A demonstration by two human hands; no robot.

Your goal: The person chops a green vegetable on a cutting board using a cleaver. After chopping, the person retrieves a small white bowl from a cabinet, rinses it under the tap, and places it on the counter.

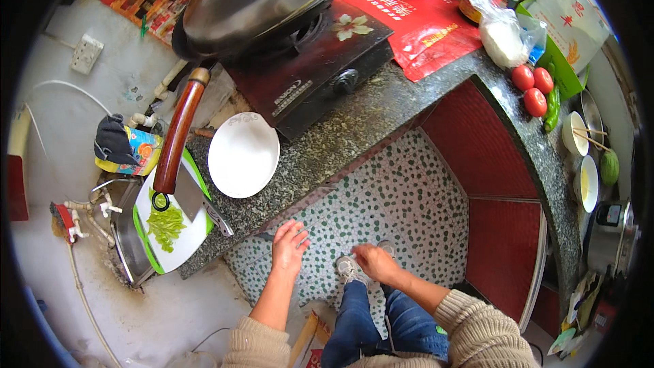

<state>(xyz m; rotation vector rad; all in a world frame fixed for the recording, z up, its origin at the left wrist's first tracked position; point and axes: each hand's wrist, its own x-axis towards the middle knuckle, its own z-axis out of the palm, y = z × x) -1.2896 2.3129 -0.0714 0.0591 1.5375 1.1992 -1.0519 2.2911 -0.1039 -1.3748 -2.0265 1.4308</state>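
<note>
My left hand (290, 248) is raised in front of the counter edge, palm partly up, fingers apart and holding nothing. My right hand (377, 264) hangs above the tiled floor with its fingers curled; their inner side is hidden. Closest to my left hand lies a kitchen knife (218, 219) on a white cutting board (191, 243) with green edges, beside chopped green vegetable (166, 227). A white bowl (244, 156) stands on the granite counter (306, 163). Above the board reaches the wooden handle (179, 133) of a wok, which sits under a metal lid (265, 5).
The wok rests on a black gas stove (311, 66). The cutting board lies over a metal sink (127, 235). Along the right counter are tomatoes (535, 102), green peppers (552, 110), a bowl with chopsticks (573, 135) and a bowl of yellow food (587, 184). Red cabinets (498, 260) stand below.
</note>
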